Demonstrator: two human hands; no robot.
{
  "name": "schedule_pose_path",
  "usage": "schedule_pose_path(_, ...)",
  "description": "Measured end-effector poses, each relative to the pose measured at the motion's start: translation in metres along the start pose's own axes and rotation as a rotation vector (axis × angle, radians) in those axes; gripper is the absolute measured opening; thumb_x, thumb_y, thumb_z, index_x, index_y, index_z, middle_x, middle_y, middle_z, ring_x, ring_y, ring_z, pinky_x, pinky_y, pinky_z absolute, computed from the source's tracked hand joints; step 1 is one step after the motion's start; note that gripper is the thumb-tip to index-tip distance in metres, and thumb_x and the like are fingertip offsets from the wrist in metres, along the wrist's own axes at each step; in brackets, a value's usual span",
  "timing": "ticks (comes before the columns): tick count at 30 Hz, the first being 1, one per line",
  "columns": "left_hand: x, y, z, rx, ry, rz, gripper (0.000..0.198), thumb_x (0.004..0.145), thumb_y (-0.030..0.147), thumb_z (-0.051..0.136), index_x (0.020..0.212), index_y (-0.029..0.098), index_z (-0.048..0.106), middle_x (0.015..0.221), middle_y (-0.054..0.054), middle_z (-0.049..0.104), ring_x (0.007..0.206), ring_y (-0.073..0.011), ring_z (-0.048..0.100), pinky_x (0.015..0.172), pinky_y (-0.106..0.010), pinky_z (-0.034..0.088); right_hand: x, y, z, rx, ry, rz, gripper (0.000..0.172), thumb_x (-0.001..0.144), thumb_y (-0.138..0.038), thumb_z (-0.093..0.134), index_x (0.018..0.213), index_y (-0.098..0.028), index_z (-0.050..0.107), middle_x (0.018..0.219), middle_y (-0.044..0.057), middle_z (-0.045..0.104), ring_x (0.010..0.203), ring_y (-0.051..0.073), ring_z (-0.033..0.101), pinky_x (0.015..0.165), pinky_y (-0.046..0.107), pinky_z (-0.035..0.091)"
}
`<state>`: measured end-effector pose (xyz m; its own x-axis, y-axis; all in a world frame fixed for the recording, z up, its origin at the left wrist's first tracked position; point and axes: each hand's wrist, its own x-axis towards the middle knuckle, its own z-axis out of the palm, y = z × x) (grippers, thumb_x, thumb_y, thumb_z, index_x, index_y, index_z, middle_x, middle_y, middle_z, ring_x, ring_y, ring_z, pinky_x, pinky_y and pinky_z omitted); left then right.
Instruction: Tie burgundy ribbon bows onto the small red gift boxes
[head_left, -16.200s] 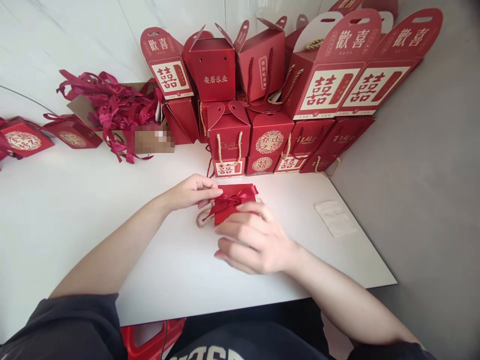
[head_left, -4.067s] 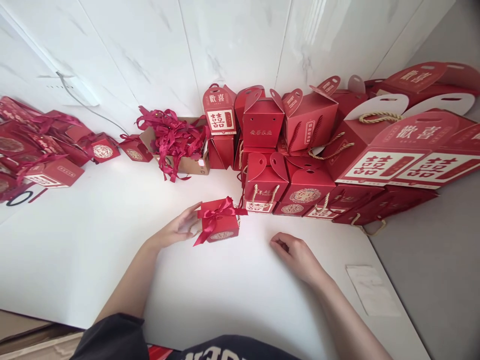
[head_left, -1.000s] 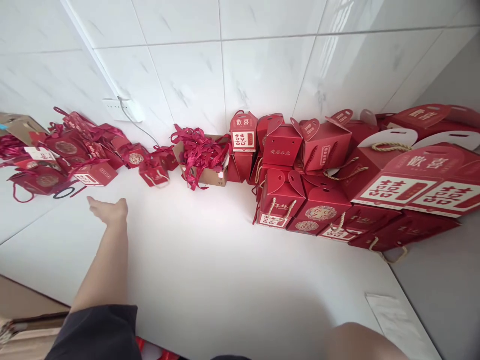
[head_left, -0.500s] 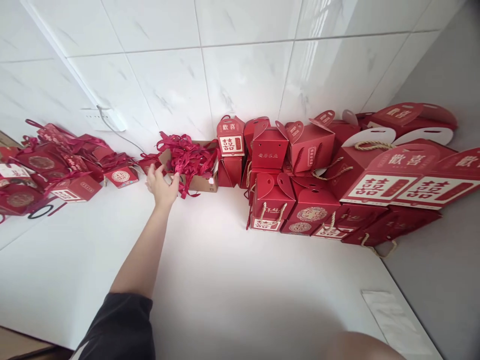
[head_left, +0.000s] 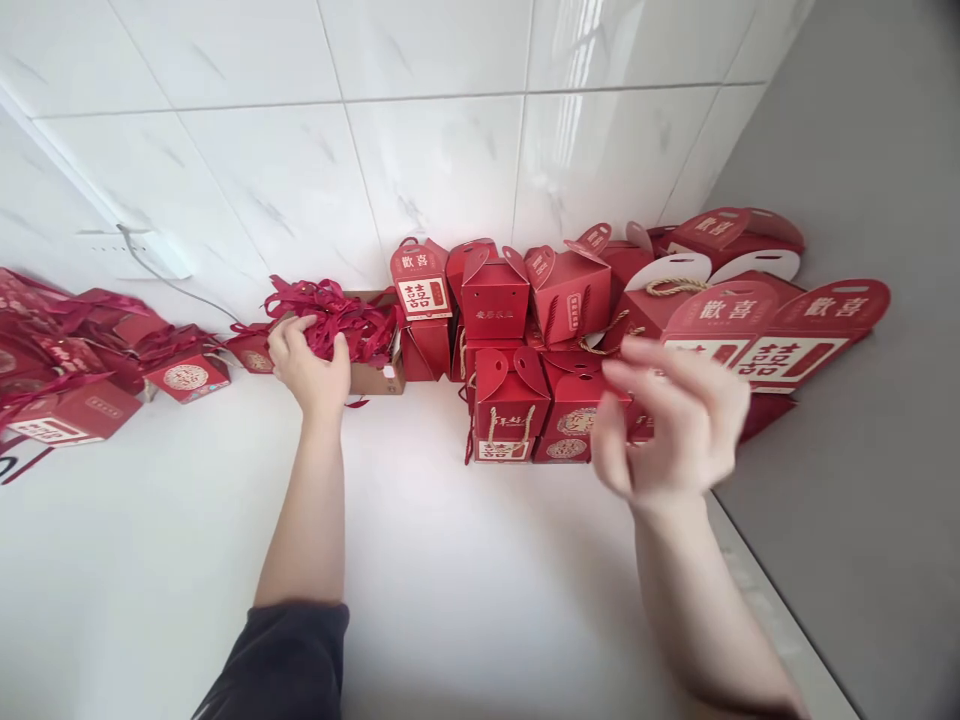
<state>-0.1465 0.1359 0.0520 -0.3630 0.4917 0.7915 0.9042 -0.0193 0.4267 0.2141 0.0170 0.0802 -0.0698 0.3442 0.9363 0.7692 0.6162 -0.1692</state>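
My left hand point(head_left: 311, 370) is at the left end of a small cardboard box point(head_left: 379, 380) heaped with dark red ribbons point(head_left: 334, 310). Its thumb and fingers are apart, reaching over the ribbons, and nothing shows in its grasp. In mid-air in front of the stacked red gift boxes hangs my right hand point(head_left: 682, 425), somewhat blurred. Its fingers are bent with a gap to the thumb, and it holds nothing that I can see. Behind it, large red boxes point(head_left: 799, 355) with white character labels are partly covered. Nearer the middle, a red box with rope handles point(head_left: 510, 390) sits on another.
More red boxes point(head_left: 187, 377) with ribbons are piled at the left. A power strip point(head_left: 142, 252) with a grey cable is on the white tiled wall point(head_left: 435, 150). The white tabletop point(head_left: 450, 580) ends at a grey panel point(head_left: 862, 180) on the right.
My right hand has risen into view in front of the stacked boxes. My left hand has moved in over the ribbon box. The view has shifted to the right.
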Motion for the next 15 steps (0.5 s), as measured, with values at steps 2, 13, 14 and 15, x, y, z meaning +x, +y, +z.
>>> schedule_pose_path(2, 0.002, -0.002, -0.001, 0.002, -0.141, 0.072, 0.029, 0.085, 0.039, 0.059, 0.108, 0.023, 0.068, 0.137, -0.009, 0.049, 0.13, -0.0307, 0.042, 0.11, -0.048, 0.033, 0.014, 0.02, 0.0, -0.149, 0.018, 0.144, 0.024, 0.091, -0.025, 0.053, 0.115, -0.024, 0.058, 0.129, 0.014, 0.054, 0.121, 0.033, 0.052, 0.097, 0.058, 0.045)
schedule_pose_path(13, 0.007, -0.038, 0.015, 0.085, -0.419, 0.046, 0.049, 0.077, 0.046, 0.067, 0.12, 0.022, 0.066, 0.145, -0.013, 0.046, 0.135, -0.0394, 0.037, 0.111, -0.063, 0.026, 0.012, 0.066, -0.003, -0.312, 0.045, 0.401, 0.096, 0.078, -0.047, 0.073, 0.15, -0.012, 0.019, 0.148, 0.026, 0.029, 0.138, 0.043, 0.027, 0.111, 0.062, 0.024)
schedule_pose_path(14, 0.007, -0.034, 0.013, 0.085, -0.405, 0.065, 0.048, 0.077, 0.046, 0.067, 0.119, 0.022, 0.066, 0.144, -0.013, 0.047, 0.134, -0.0391, 0.038, 0.11, -0.062, 0.029, 0.013, 0.063, -0.002, -0.318, 0.054, 0.412, 0.097, 0.078, -0.045, 0.073, 0.15, -0.011, 0.018, 0.148, 0.027, 0.028, 0.138, 0.043, 0.027, 0.111, 0.062, 0.024)
schedule_pose_path(15, 0.006, -0.03, 0.011, 0.081, -0.39, 0.083, 0.047, 0.077, 0.046, 0.067, 0.118, 0.023, 0.067, 0.143, -0.013, 0.047, 0.134, -0.0387, 0.039, 0.11, -0.061, 0.03, 0.014, 0.06, -0.002, -0.315, 0.073, 0.416, 0.096, 0.079, -0.043, 0.072, 0.15, -0.011, 0.017, 0.147, 0.027, 0.026, 0.138, 0.044, 0.026, 0.111, 0.063, 0.025)
